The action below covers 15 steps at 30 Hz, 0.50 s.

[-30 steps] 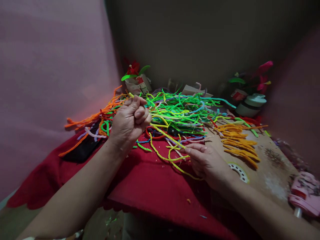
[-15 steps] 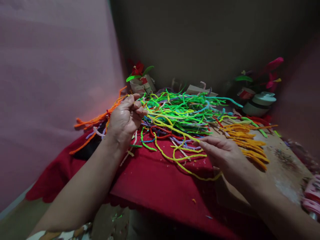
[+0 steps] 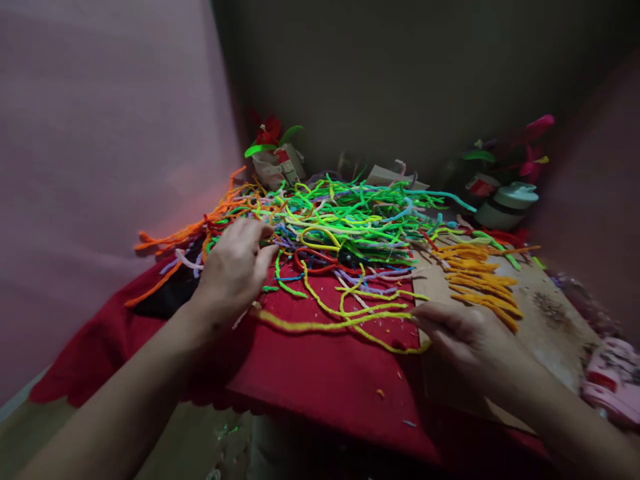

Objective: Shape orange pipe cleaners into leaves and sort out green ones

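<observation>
A big tangle of coloured pipe cleaners [image 3: 350,220], mostly green and yellow, lies on a red cloth [image 3: 320,380]. A long yellow pipe cleaner [image 3: 330,325] stretches across the cloth between my two hands. My left hand [image 3: 233,270] is low over the near left of the pile with fingers curled; the yellow strand's left end lies at its fingertips. My right hand [image 3: 460,333] pinches the strand's right end near a cardboard sheet [image 3: 545,327].
A row of orange pipe cleaners [image 3: 480,277] lies on the cardboard. Loose orange strands [image 3: 185,233] spread left. Pipe-cleaner flowers stand at the back left [image 3: 270,143] and back right [image 3: 525,150], with a white jar [image 3: 507,203]. A pink tool [image 3: 613,383] sits far right.
My left hand came down from a raised fist to the cloth by the pile. My right hand drew toward me, and the yellow strand now lies stretched out flat.
</observation>
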Available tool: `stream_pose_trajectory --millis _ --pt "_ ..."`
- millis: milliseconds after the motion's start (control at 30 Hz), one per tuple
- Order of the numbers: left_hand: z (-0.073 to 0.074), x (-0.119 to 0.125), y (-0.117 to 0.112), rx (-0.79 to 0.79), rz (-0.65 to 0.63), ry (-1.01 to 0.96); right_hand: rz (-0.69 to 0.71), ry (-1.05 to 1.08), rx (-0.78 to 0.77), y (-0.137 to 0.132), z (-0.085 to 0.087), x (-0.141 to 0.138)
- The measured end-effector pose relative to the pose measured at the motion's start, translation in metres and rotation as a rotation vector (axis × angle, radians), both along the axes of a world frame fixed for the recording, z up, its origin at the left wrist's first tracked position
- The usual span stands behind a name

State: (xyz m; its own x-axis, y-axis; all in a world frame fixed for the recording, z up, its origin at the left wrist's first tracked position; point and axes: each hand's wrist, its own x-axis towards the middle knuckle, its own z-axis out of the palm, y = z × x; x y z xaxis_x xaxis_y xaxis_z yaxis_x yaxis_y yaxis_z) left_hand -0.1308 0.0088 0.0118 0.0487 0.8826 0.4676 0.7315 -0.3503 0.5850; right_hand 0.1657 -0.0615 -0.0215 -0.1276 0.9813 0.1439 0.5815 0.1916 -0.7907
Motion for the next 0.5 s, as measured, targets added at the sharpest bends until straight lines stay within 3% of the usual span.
stream_pose_trajectory --millis 67,100,167,233,500 --pt "0.000 0.012 -0.010 0.158 -0.089 0.283 0.021 -0.196 0.047 -0.001 -0.002 -0.006" --pt "-0.002 0.019 -0.016 0.153 -0.208 0.388 0.034 -0.316 0.060 -0.002 -0.002 -0.009" --pt "-0.006 0.032 -0.026 0.048 -0.457 0.557 0.052 -0.486 0.066 -0.004 0.001 -0.012" --pt "-0.015 0.043 -0.032 -0.052 -0.595 0.671 0.076 -0.587 0.082 -0.006 0.003 -0.012" --pt "-0.048 0.046 -0.027 -0.089 -0.582 0.774 0.215 -0.551 0.177 -0.013 -0.009 -0.006"
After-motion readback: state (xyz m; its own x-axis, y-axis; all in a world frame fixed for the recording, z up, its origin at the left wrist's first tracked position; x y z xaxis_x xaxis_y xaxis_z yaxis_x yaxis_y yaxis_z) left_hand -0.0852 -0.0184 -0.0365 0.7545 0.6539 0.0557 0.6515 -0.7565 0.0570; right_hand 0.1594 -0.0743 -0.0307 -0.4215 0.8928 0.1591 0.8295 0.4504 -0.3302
